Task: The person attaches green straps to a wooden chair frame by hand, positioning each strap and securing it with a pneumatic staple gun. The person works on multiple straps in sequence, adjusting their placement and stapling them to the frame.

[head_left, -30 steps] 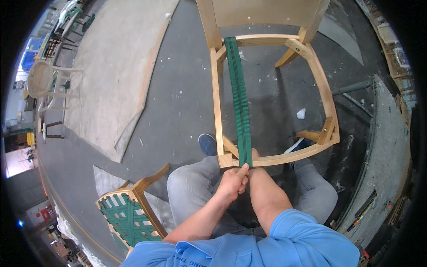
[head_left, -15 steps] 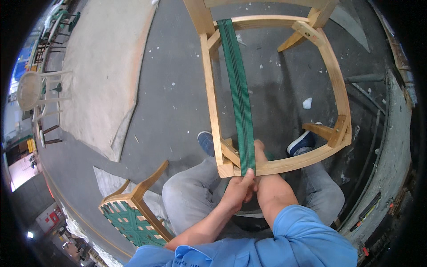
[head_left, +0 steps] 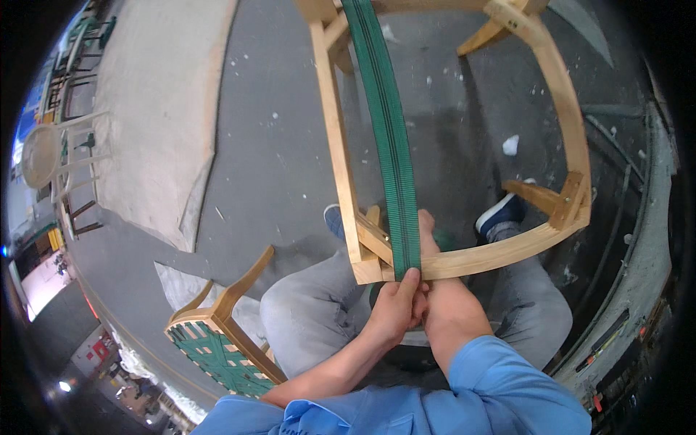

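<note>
A green webbing strap (head_left: 391, 145) with dark stripes runs lengthwise over an open wooden chair frame (head_left: 335, 138), near its left rail. My left hand (head_left: 399, 304) is closed on the strap at the near rail, its thumb pressing on top. My right forearm passes under that rail, and part of my right hand (head_left: 428, 223) shows inside the frame beside the strap. Its fingers are mostly hidden behind the webbing. Some blurred green material (head_left: 446, 241) shows below, next to the right wrist.
At lower left lies another wooden chair seat (head_left: 225, 348) with woven green webbing. A pale sheet (head_left: 163, 116) covers floor at the left, near a white chair (head_left: 43, 156). Tools (head_left: 609, 337) rest on a ledge at right. My legs are under the frame.
The chair frame appears slightly farther up in the picture, its far rail now nearly at the top edge. My left hand keeps its grip on the strap; my right arm stays beneath the rail.
</note>
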Demonstrator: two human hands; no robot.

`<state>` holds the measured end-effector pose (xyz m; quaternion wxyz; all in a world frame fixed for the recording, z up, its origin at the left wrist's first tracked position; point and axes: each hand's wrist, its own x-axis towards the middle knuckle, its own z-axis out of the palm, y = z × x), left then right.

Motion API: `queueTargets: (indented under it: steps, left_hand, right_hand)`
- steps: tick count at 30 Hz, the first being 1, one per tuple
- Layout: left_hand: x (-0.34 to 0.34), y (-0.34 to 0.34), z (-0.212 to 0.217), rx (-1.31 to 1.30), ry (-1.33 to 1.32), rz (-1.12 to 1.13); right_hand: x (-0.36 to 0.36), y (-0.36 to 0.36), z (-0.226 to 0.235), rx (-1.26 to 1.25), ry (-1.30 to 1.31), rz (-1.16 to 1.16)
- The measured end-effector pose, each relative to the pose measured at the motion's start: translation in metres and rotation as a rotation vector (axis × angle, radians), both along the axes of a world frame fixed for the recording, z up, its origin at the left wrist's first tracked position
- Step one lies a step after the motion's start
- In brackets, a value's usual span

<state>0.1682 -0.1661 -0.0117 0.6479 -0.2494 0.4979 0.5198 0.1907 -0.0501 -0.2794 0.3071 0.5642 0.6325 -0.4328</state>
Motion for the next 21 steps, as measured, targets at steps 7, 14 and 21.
queueTargets:
  steps: [7,14,21]
  left_hand:
    - [-0.009,-0.013,-0.013,0.175,0.106,-0.232]
    - [-0.062,-0.033,0.042,0.139,0.266,-0.832]
    - [-0.16,-0.033,0.006,-0.249,0.524,-0.074]
  right_hand:
    - [-0.015,-0.006,-0.014,0.084,-0.062,0.249]
    - [-0.016,0.017,-0.006,0.136,-0.037,0.352]
    - [-0.022,0.003,-0.019,-0.112,0.365,-0.626]
